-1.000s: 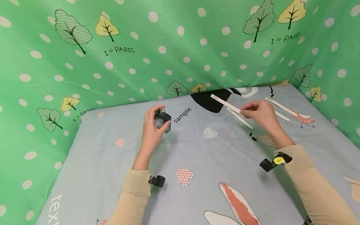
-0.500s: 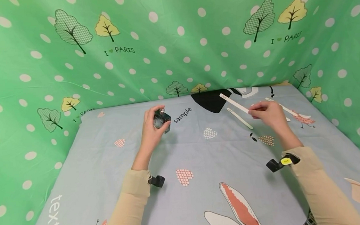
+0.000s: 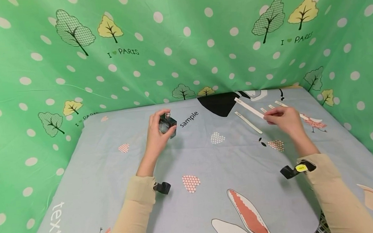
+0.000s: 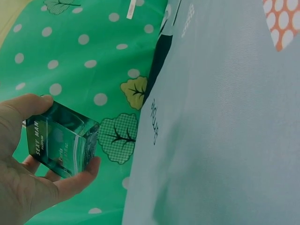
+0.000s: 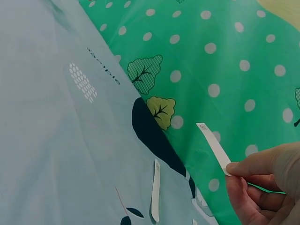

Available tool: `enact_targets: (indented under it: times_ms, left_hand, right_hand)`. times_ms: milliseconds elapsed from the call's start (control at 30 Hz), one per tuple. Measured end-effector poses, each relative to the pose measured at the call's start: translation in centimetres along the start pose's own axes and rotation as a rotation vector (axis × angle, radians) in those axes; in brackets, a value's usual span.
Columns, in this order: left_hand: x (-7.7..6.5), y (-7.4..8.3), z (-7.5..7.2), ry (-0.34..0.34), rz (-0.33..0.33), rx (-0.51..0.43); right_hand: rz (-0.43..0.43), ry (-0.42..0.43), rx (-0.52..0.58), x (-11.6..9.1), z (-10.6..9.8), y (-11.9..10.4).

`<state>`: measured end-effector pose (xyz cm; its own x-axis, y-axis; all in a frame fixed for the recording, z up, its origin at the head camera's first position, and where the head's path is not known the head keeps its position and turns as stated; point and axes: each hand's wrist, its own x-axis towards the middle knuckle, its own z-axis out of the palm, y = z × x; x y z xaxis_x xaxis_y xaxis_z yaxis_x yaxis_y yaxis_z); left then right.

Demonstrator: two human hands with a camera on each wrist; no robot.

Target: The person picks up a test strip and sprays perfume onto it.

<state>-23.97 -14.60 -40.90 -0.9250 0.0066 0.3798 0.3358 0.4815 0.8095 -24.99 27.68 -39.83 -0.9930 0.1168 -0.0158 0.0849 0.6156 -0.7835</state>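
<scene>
A dark teal glass perfume bottle is held upright over the left half of the table by my left hand, thumb on one side and fingers on the other. The left wrist view shows lettering on the bottle. My right hand pinches one end of a white paper test strip. This strip points up and left, raised above the table, with small print at its far end. Below it another white strip lies on the cloth. Several more strips lie partly hidden behind the right hand.
A grey-blue patterned cloth covers the table. Green dotted fabric hangs around the back and sides. Each wrist wears a black camera mount.
My right hand has moved to the right with its strip, away from the bottle, and now covers parts of the strips lying there. The left hand holds the bottle nearly still.
</scene>
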Motion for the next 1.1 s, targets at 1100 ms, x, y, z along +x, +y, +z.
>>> enact_targets:
  times_ms: [1100]
  left_hand:
    - [0.0,-0.1,0.1,-0.001,-0.001,0.007]
  right_hand:
    - [0.073,0.027,0.007,0.1,-0.9,3.5]
